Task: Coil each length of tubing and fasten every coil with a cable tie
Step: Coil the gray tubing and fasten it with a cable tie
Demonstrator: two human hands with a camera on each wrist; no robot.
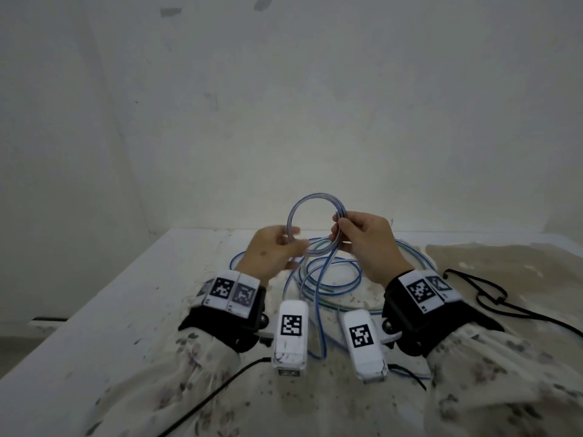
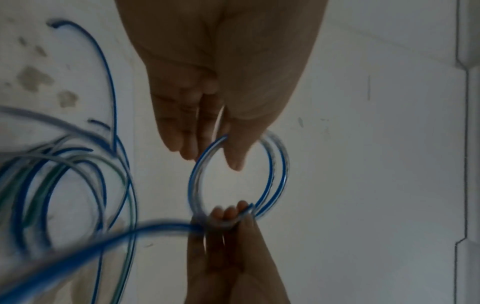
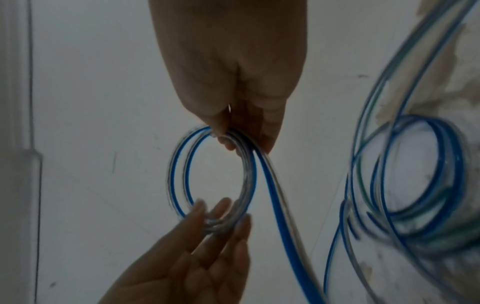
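Observation:
I hold a small coil [image 1: 295, 209] of clear tubing with a blue stripe upright above the white table [image 1: 110, 310]. My right hand [image 1: 337, 227] pinches the coil's right side, where the turns bunch together. My left hand [image 1: 298, 238] holds the lower left side between thumb and nearly straight fingers. In the left wrist view, the coil [image 2: 193, 185] runs between my thumb and fingers [image 2: 211, 152]. In the right wrist view, my right hand [image 3: 244, 142] grips the bundled turns [image 3: 174, 174]. A tail [image 3: 272, 195] drops from there to loose tubing [image 1: 331, 269] looped on the table.
More loose blue- and green-striped tubing [image 3: 428, 164] lies in loops under and beyond my hands. A black cord [image 1: 482, 294] lies at the right on a stained brownish patch [image 1: 504, 257]. Another black cable [image 1: 205, 402] runs near my left sleeve. A wall stands close behind.

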